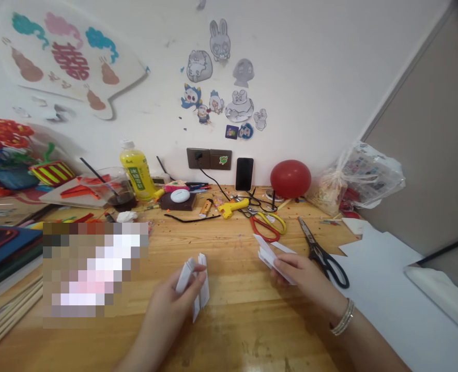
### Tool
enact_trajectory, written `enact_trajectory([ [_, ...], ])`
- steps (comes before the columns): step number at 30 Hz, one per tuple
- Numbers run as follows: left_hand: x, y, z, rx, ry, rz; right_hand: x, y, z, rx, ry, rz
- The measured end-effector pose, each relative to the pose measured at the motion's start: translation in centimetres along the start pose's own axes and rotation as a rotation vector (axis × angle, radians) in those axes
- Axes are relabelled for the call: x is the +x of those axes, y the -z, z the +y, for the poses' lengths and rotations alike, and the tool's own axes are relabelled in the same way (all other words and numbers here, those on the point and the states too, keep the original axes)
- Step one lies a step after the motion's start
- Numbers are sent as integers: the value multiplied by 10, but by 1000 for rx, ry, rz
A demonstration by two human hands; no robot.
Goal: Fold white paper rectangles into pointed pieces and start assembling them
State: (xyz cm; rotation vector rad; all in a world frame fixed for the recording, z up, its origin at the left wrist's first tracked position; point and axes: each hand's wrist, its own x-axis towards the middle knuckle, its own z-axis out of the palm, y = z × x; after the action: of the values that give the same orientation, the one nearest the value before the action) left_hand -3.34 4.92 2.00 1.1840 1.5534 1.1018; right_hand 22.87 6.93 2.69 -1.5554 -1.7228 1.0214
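Note:
My left hand (182,294) is closed around several folded white paper strips (204,289), which stand up between the thumb and fingers. To the right, my right hand (294,268) pinches more folded white paper pieces (266,252), their ends pointing up and left. The two hands are apart, both over the wooden table (237,330). Black-handled scissors (322,256) lie just beyond my right hand. Red and yellow handled scissors (265,226) rest behind the paper in that hand.
White paper sheets (384,289) cover the right side. Along the back stand a yellow drink bottle (138,173), a plastic cup (116,191), a phone (244,174) and a red balloon (290,179). A yellow glue gun (231,207) lies mid-back. Wooden sticks (8,320) lie left.

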Motion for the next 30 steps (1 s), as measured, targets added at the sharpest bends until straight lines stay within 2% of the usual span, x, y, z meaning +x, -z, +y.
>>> enact_trajectory([
  [3, -7, -4, 1, 101, -84, -27, -5, -5, -7, 87, 1, -40],
  [8, -10, -6, 7, 119, -179, -100, -13, -16, -19, 156, 73, -56],
  [18, -22, -11, 6, 22, -100, -185, -25, -37, -35, 161, 176, -113],
  [26, -20, -10, 5, -79, -52, -96, -29, -53, -36, 64, 246, -217],
  [30, -16, -5, 8, -125, 8, 27, -30, -56, -34, 78, 140, -253],
])
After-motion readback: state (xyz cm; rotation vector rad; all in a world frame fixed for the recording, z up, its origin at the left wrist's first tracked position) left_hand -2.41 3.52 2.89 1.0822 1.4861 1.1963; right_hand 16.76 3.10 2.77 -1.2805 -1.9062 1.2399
